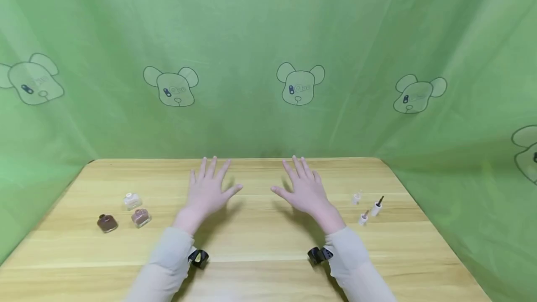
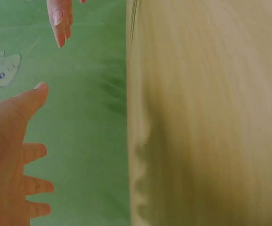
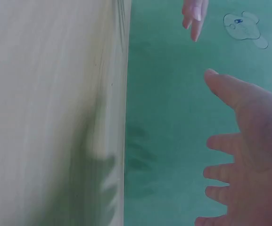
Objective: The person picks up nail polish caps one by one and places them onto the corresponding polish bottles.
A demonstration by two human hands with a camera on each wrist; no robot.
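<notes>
My left hand (image 1: 207, 195) is held over the table with its fingers spread, holding nothing. Mirroring it, my right hand (image 1: 306, 192) hovers with fingers apart and holds nothing either. To the left of the left hand stand three small capless nail polish bottles: a clear one (image 1: 132, 201), a mauve one (image 1: 141, 217) and a dark brown one (image 1: 107, 223). On the right side, beyond the right hand, three white brush caps stand with brushes upward: one with a pale brush (image 1: 356, 198), one with a mauve brush (image 1: 363, 218), one with a dark brush (image 1: 376, 207).
The wooden table (image 1: 260, 246) has its far edge just past my fingertips. A green curtain (image 1: 239, 36) printed with bear heads hangs behind it and along both sides. Black wrist devices (image 1: 199, 258) are strapped at both sleeves.
</notes>
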